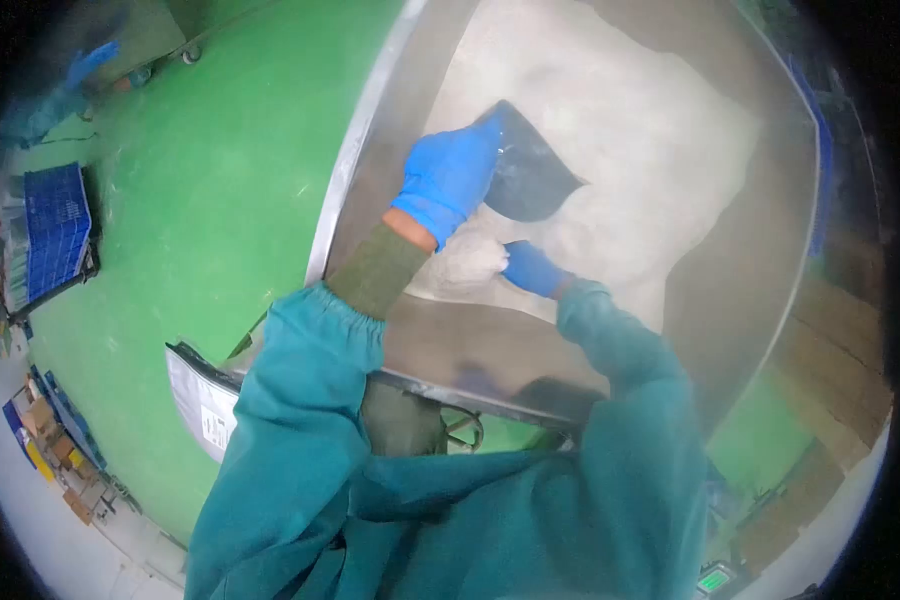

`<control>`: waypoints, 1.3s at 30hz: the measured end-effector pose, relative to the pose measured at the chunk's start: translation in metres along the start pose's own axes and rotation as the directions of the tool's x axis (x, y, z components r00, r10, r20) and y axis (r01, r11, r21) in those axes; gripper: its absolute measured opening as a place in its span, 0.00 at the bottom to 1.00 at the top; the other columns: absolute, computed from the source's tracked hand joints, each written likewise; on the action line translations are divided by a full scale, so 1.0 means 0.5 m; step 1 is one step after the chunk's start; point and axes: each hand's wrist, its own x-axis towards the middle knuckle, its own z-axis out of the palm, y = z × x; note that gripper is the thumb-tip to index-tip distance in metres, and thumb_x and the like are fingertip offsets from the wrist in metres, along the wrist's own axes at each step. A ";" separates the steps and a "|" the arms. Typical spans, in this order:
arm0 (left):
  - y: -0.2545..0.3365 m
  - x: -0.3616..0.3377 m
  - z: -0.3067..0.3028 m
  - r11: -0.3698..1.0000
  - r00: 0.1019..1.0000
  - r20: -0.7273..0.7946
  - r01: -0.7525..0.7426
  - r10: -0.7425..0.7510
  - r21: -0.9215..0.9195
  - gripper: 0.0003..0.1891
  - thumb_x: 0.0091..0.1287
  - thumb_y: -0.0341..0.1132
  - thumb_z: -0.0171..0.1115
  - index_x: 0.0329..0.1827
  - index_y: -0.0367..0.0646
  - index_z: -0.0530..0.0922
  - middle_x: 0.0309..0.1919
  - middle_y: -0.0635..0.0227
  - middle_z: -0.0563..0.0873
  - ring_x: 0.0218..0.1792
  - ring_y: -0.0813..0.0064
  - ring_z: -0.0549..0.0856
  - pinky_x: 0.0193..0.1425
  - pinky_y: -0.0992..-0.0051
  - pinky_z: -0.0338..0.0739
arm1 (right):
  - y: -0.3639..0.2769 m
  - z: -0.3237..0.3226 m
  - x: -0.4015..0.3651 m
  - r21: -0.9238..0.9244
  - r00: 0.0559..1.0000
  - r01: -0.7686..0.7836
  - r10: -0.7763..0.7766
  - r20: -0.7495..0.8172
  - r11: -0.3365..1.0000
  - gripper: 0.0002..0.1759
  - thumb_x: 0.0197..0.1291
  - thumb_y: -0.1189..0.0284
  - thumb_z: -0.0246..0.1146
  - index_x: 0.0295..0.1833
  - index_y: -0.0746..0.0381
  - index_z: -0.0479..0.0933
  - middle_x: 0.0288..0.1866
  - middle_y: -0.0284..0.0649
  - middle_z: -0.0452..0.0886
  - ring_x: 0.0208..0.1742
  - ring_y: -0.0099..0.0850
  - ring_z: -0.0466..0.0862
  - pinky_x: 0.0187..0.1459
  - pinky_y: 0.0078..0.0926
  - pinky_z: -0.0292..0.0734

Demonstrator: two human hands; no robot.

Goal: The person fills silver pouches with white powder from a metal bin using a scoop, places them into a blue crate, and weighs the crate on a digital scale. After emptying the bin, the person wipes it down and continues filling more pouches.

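Note:
My left hand, in a blue glove, is closed on the near edge of a dark grey scoop, a smooth piece with a curved rim and a pointed corner. The scoop lies over pale powder spread across a large metal bin. Below it, a whitish, wrinkled bag bulges between my two wrists. My right hand, also blue-gloved, is curled with its fingertips at the bag's right edge. Both forearms reach over the bin's near wall in green sleeves.
The bin's pale rim runs along the left over a green floor. At far left stands a blue crate. Another person's blue-gloved hand shows at upper left. A small lit display is at lower right.

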 end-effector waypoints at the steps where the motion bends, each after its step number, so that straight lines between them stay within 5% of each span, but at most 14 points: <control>1: -0.005 0.006 0.005 1.000 0.999 0.034 0.014 -0.015 0.015 0.28 0.59 0.33 0.55 0.66 0.47 0.65 0.28 0.57 0.83 0.30 0.57 0.84 0.32 0.60 0.77 | -0.006 -0.056 -0.034 0.075 0.994 -0.084 0.078 0.077 0.994 0.20 0.55 0.60 0.61 0.45 0.65 0.78 0.41 0.51 0.80 0.44 0.47 0.79 0.46 0.40 0.74; 9: -0.018 0.000 0.051 0.997 1.000 0.008 -0.008 0.009 -0.083 0.21 0.61 0.33 0.51 0.59 0.48 0.70 0.30 0.53 0.84 0.33 0.53 0.84 0.36 0.57 0.77 | -0.200 -0.526 -0.227 -0.408 0.993 -0.041 -0.008 -0.119 0.912 0.19 0.55 0.58 0.61 0.45 0.61 0.79 0.45 0.45 0.80 0.48 0.42 0.79 0.49 0.36 0.74; 11: 0.001 -0.023 0.024 0.986 0.997 0.057 -0.049 0.058 -0.159 0.17 0.61 0.34 0.51 0.54 0.46 0.73 0.32 0.50 0.83 0.34 0.50 0.83 0.39 0.55 0.77 | -0.249 -0.576 -0.208 -0.635 0.992 -0.123 0.083 -0.093 0.763 0.20 0.54 0.59 0.62 0.45 0.63 0.77 0.46 0.46 0.79 0.48 0.43 0.79 0.49 0.34 0.74; 13: 0.018 -0.033 0.020 0.977 0.999 0.030 -0.033 0.040 -0.211 0.16 0.61 0.33 0.51 0.52 0.45 0.74 0.33 0.49 0.83 0.35 0.49 0.83 0.40 0.56 0.77 | -0.293 -0.575 -0.161 -0.718 0.997 -0.076 0.031 -0.076 0.692 0.18 0.57 0.58 0.56 0.41 0.60 0.80 0.40 0.44 0.82 0.43 0.43 0.81 0.45 0.37 0.76; 15: 0.018 -0.039 0.036 0.966 1.000 0.019 -0.014 0.020 -0.260 0.15 0.60 0.33 0.51 0.50 0.43 0.75 0.34 0.48 0.83 0.36 0.48 0.82 0.41 0.56 0.77 | -0.340 -0.517 -0.065 -0.727 0.964 -0.237 0.250 -0.092 0.645 0.15 0.57 0.60 0.56 0.40 0.59 0.81 0.39 0.44 0.83 0.41 0.42 0.82 0.43 0.37 0.77; 20: -0.019 -0.032 0.077 0.951 0.990 -0.139 -0.053 0.011 -0.304 0.12 0.59 0.30 0.51 0.45 0.39 0.77 0.34 0.47 0.82 0.37 0.46 0.81 0.41 0.55 0.76 | -0.342 -0.388 -0.021 -0.811 0.961 -0.256 0.044 -0.275 0.526 0.07 0.53 0.70 0.58 0.33 0.58 0.81 0.33 0.47 0.82 0.37 0.41 0.83 0.40 0.38 0.77; 21: -0.029 -0.040 0.084 0.947 0.993 -0.114 -0.023 -0.014 -0.319 0.12 0.59 0.30 0.51 0.45 0.39 0.77 0.34 0.47 0.82 0.37 0.46 0.81 0.41 0.55 0.76 | -0.306 -0.393 -0.085 -0.695 0.793 -0.177 -0.317 -0.520 0.697 0.04 0.51 0.73 0.60 0.29 0.59 0.80 0.28 0.45 0.81 0.32 0.42 0.82 0.37 0.38 0.77; 26: -0.014 -0.036 0.043 0.966 0.996 -0.091 -0.015 -0.008 -0.258 0.08 0.58 0.30 0.53 0.38 0.40 0.78 0.31 0.49 0.82 0.36 0.49 0.82 0.40 0.56 0.77 | -0.267 -0.487 -0.281 -0.756 0.881 -0.415 0.016 -0.473 0.506 0.05 0.51 0.73 0.58 0.28 0.59 0.80 0.26 0.43 0.80 0.30 0.41 0.82 0.32 0.36 0.77; 29: 0.000 -0.038 0.043 0.961 0.988 -0.153 -0.041 -0.002 -0.274 0.06 0.58 0.30 0.53 0.34 0.42 0.79 0.29 0.52 0.83 0.34 0.51 0.83 0.39 0.58 0.78 | 0.052 -0.297 -0.197 -0.714 0.930 -0.245 -0.048 -0.364 0.655 0.10 0.55 0.69 0.55 0.27 0.58 0.79 0.28 0.43 0.81 0.32 0.41 0.82 0.32 0.37 0.77; 30: -0.001 -0.038 0.044 0.950 0.981 -0.193 -0.063 0.003 -0.307 0.07 0.58 0.30 0.53 0.35 0.43 0.79 0.29 0.53 0.83 0.34 0.51 0.83 0.38 0.58 0.78 | 0.068 -0.232 -0.155 -0.728 0.967 -0.245 0.113 -0.227 0.641 0.11 0.59 0.68 0.53 0.30 0.56 0.80 0.30 0.43 0.82 0.34 0.41 0.83 0.33 0.39 0.76; 32: -0.003 -0.026 0.050 0.959 0.990 -0.139 -0.043 0.004 -0.282 0.13 0.58 0.31 0.52 0.45 0.44 0.77 0.30 0.52 0.83 0.33 0.51 0.82 0.38 0.57 0.77 | 0.120 -0.054 -0.081 -0.440 0.969 -0.070 -0.045 -0.245 0.895 0.11 0.62 0.65 0.52 0.38 0.55 0.78 0.32 0.45 0.82 0.35 0.43 0.82 0.35 0.39 0.76; 33: -0.006 -0.023 0.052 0.965 0.997 -0.075 -0.029 0.010 -0.262 0.20 0.58 0.31 0.52 0.55 0.45 0.75 0.31 0.51 0.83 0.33 0.50 0.82 0.39 0.56 0.77 | 0.037 -0.008 -0.061 -0.143 0.960 0.133 -0.163 -0.227 0.981 0.13 0.61 0.70 0.49 0.45 0.56 0.78 0.37 0.44 0.83 0.38 0.45 0.82 0.41 0.40 0.76; 36: 0.012 -0.038 0.030 0.943 0.991 -0.123 -0.095 0.059 -0.318 0.20 0.58 0.31 0.51 0.56 0.46 0.75 0.31 0.52 0.83 0.32 0.51 0.82 0.38 0.56 0.77 | -0.063 0.145 0.000 -0.265 0.999 -0.026 0.016 -0.042 0.964 0.13 0.61 0.68 0.50 0.44 0.57 0.80 0.39 0.46 0.83 0.41 0.44 0.81 0.45 0.40 0.74; 39: 0.016 -0.030 0.025 0.961 0.998 -0.022 -0.064 0.060 -0.269 0.21 0.59 0.30 0.50 0.58 0.48 0.74 0.31 0.52 0.83 0.32 0.52 0.83 0.37 0.57 0.77 | -0.092 0.118 0.032 -0.005 0.998 0.030 -0.030 0.056 1.000 0.13 0.59 0.68 0.52 0.37 0.64 0.79 0.36 0.51 0.81 0.38 0.43 0.81 0.43 0.39 0.74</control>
